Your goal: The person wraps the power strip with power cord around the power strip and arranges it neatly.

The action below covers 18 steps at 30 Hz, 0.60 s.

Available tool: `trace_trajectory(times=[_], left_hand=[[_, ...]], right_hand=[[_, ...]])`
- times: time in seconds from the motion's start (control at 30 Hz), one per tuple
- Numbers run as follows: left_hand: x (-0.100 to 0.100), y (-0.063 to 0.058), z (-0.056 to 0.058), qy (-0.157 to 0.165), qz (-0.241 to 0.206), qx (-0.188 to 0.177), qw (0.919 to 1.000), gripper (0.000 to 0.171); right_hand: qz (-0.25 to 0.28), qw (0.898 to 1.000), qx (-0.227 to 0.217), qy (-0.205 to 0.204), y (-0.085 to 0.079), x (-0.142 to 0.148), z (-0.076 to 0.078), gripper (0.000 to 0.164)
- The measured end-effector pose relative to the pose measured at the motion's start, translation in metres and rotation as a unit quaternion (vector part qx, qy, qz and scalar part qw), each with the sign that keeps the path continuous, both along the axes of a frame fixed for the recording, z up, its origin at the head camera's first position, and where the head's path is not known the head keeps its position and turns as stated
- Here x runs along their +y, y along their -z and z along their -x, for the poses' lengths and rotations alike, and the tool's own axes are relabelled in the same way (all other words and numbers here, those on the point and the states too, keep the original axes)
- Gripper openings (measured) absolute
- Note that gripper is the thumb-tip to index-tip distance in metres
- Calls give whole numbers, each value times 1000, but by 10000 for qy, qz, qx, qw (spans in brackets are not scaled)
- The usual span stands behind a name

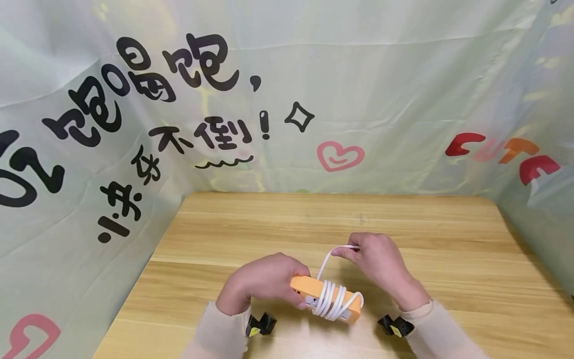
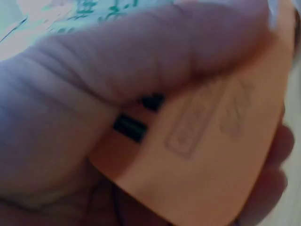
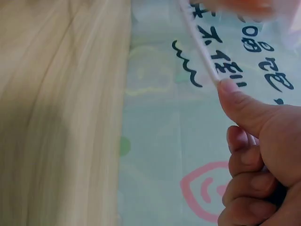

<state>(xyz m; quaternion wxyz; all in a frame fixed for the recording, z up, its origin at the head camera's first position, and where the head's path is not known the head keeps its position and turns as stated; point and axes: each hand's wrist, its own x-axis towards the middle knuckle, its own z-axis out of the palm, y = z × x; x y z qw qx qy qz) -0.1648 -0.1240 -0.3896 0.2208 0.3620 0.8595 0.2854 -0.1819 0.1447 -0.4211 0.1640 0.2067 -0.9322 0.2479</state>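
An orange power strip (image 1: 308, 285) is held up above the table, tilted, with a white cord (image 1: 329, 299) wound round it in several turns. My left hand (image 1: 271, 279) grips the strip's left end; in the left wrist view the thumb lies across the orange casing (image 2: 207, 136) beside dark port openings (image 2: 130, 127). To the right and farther back, my right hand (image 1: 381, 259) pinches the loose length of the cord between thumb and curled fingers. That cord (image 3: 201, 44) runs taut from the thumb tip in the right wrist view.
Beneath both hands lies a wooden table (image 1: 215, 224). A printed cloth (image 1: 381, 89) with black lettering and a pink heart (image 1: 341, 156) hangs behind it and along both sides. Each wrist carries a small black camera mount (image 1: 261, 324).
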Motion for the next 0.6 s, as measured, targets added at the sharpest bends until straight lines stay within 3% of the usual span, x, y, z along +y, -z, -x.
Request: trace_trajectory(times=[0.1, 0.27, 0.6], left_hand=[[8, 3, -3, -258, 390, 253, 9986, 25], [14, 6, -6, -875, 657, 138, 9939, 28], [16, 7, -4, -2081, 682, -22, 9757, 25]], right_hand=[[182, 9996, 163, -110, 2, -4, -3, 39], [445, 9978, 410, -255, 3, -11, -8, 37], [1231, 9883, 463, -771, -9, -26, -25, 20]])
